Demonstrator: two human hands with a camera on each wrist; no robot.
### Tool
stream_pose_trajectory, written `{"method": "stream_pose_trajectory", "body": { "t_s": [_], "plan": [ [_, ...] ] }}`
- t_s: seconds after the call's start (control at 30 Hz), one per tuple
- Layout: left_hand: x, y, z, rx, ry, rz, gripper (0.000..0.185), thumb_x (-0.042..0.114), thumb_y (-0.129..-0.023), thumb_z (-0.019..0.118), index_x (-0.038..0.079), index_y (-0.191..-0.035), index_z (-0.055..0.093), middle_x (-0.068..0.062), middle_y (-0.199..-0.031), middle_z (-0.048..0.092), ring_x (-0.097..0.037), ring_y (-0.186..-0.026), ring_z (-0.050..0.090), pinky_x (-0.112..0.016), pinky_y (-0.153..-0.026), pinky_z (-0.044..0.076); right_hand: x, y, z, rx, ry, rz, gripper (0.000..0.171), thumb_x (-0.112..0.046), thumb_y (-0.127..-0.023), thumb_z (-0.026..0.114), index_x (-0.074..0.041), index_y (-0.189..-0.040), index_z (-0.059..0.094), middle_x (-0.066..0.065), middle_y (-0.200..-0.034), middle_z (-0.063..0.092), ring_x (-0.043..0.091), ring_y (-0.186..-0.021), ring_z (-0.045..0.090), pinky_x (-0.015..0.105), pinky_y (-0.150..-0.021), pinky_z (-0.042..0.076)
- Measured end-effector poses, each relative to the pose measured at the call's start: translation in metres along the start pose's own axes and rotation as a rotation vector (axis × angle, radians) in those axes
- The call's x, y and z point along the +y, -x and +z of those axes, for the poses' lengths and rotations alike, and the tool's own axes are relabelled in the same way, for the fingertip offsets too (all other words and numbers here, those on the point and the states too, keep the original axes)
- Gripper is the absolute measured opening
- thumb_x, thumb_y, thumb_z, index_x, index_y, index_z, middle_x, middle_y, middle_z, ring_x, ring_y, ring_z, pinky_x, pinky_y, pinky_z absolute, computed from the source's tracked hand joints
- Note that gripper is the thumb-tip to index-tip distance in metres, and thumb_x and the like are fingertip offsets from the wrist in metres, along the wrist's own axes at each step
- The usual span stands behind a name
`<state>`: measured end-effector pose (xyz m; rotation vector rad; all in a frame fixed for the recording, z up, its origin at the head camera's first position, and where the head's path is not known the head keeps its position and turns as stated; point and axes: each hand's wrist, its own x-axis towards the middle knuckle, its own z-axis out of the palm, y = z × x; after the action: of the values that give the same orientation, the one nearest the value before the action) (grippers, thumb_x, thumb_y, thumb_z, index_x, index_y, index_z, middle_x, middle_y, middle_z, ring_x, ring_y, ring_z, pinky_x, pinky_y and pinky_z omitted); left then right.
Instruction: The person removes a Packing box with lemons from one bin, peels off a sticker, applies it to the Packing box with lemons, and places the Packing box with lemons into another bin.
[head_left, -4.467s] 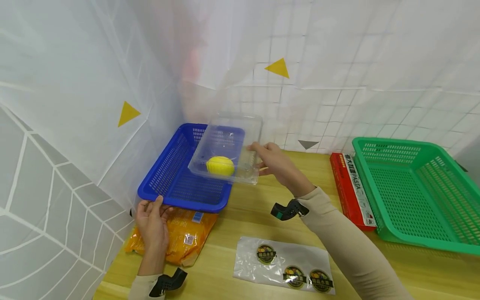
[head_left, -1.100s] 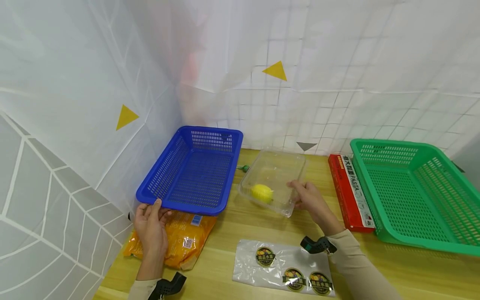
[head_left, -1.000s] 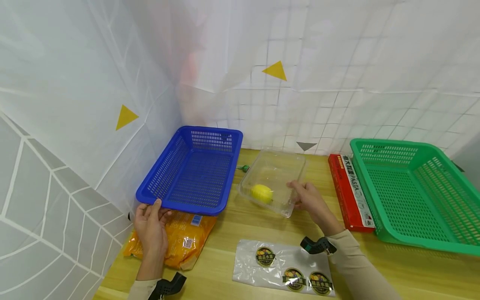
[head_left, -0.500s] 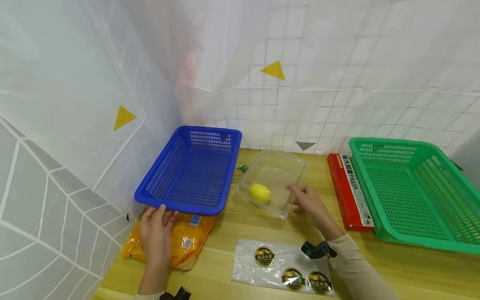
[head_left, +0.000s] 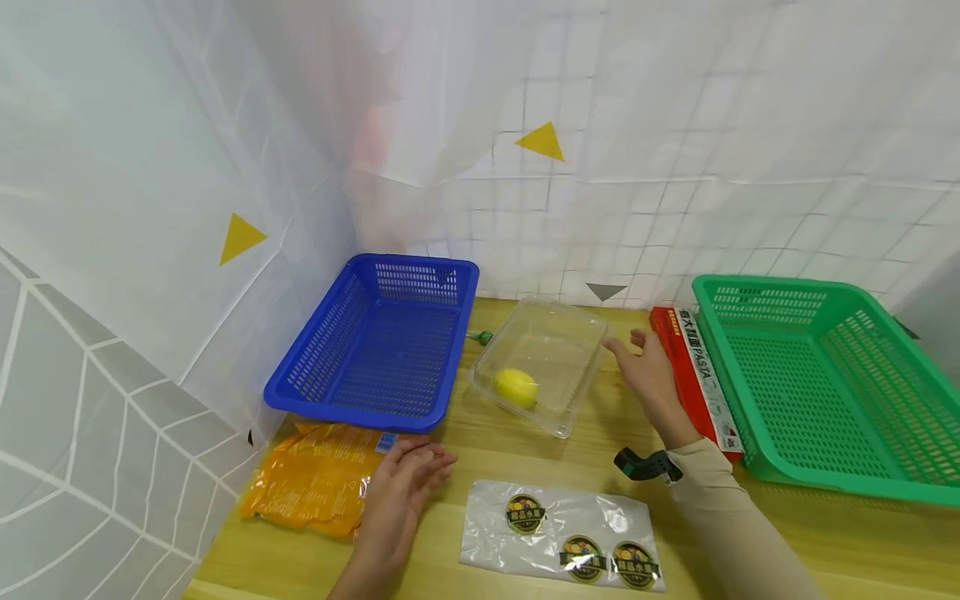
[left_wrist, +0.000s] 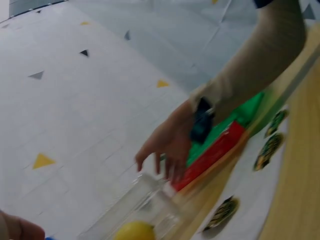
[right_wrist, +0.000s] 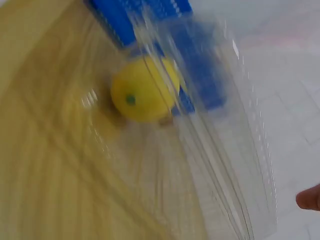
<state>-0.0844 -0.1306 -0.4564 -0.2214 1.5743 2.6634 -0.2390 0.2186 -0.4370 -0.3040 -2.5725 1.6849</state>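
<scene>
A clear plastic container (head_left: 558, 358) sits on the wooden table with a yellow lemon (head_left: 517, 388) in its near left part. Just right of its edge is my right hand (head_left: 648, 375), fingers spread loosely and holding nothing. My left hand (head_left: 397, 500) hovers with relaxed fingers over the right end of an orange bag (head_left: 315, 479); whether it touches the bag I cannot tell. In the right wrist view the lemon (right_wrist: 145, 90) shows blurred through the container wall (right_wrist: 215, 165). The left wrist view catches my right hand (left_wrist: 172, 142) above the container's end.
A blue basket (head_left: 360, 412) stands left of the container, a small green item (head_left: 482, 337) between them. At the right, a red pasta box (head_left: 693, 375) leans against a green basket (head_left: 817, 475). A clear plastic sheet with round stickers (head_left: 555, 533) lies in front.
The container with the lemon went from over the blue basket down onto the table. My right hand has let go and moved right; my left hand has left the blue basket's rim, moving right and nearer.
</scene>
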Motion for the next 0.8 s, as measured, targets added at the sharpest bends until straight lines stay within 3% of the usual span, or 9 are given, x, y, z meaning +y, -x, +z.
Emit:
{"method": "stream_pose_trajectory", "body": {
  "t_s": [0.17, 0.3, 0.47, 0.63, 0.8],
  "plan": [
    [-0.008, -0.008, 0.020, -0.171, -0.141, -0.065, 0.044, 0.004, -0.102, 0.058, -0.014, -0.139, 0.040, -0.029, -0.127, 0.059, -0.036, -0.113, 0.067, -0.046, -0.101, 0.052, 0.000, -0.018, -0.001, -0.046, 0.137, -0.100, 0.082, -0.047, -0.104, 0.058, -0.001, -0.162, 0.024, 0.024, -0.165, 0.027, 0.048, -0.143, 0.037, 0.062, -0.111, 0.038],
    [-0.010, -0.022, 0.034, -0.242, -0.282, -0.064, 0.054, 0.010, -0.100, 0.066, -0.013, -0.143, 0.043, -0.029, -0.135, 0.057, -0.038, -0.115, 0.065, -0.048, -0.100, 0.053, 0.000, -0.029, 0.001, -0.074, 0.201, -0.173, 0.079, -0.047, -0.104, 0.058, -0.002, -0.162, 0.028, 0.024, -0.164, 0.030, 0.050, -0.143, 0.035, 0.066, -0.111, 0.034],
    [-0.014, -0.036, 0.048, -0.283, -0.415, -0.023, 0.056, 0.012, -0.099, 0.068, -0.011, -0.145, 0.046, -0.027, -0.145, 0.050, -0.042, -0.118, 0.062, -0.044, -0.098, 0.054, 0.005, -0.040, 0.002, -0.140, 0.148, -0.199, 0.072, -0.037, -0.104, 0.061, 0.001, -0.159, 0.034, 0.027, -0.161, 0.034, 0.049, -0.143, 0.036, 0.062, -0.113, 0.034],
    [-0.020, -0.041, 0.058, -0.281, -0.409, 0.008, 0.059, 0.009, -0.097, 0.067, -0.013, -0.146, 0.044, -0.028, -0.148, 0.047, -0.045, -0.120, 0.061, -0.040, -0.095, 0.056, 0.012, -0.041, 0.005, -0.161, 0.043, -0.171, 0.069, -0.035, -0.103, 0.065, 0.001, -0.157, 0.041, 0.028, -0.153, 0.045, 0.043, -0.137, 0.048, 0.054, -0.108, 0.044],
    [-0.025, -0.043, 0.065, -0.276, -0.412, 0.015, 0.065, 0.008, -0.096, 0.067, -0.014, -0.150, 0.038, -0.027, -0.148, 0.048, -0.043, -0.118, 0.062, -0.038, -0.094, 0.056, 0.016, -0.036, 0.003, -0.136, 0.044, -0.137, 0.066, -0.038, -0.102, 0.066, 0.000, -0.153, 0.047, 0.025, -0.141, 0.054, 0.038, -0.122, 0.054, 0.043, -0.095, 0.049]
  ]
}}
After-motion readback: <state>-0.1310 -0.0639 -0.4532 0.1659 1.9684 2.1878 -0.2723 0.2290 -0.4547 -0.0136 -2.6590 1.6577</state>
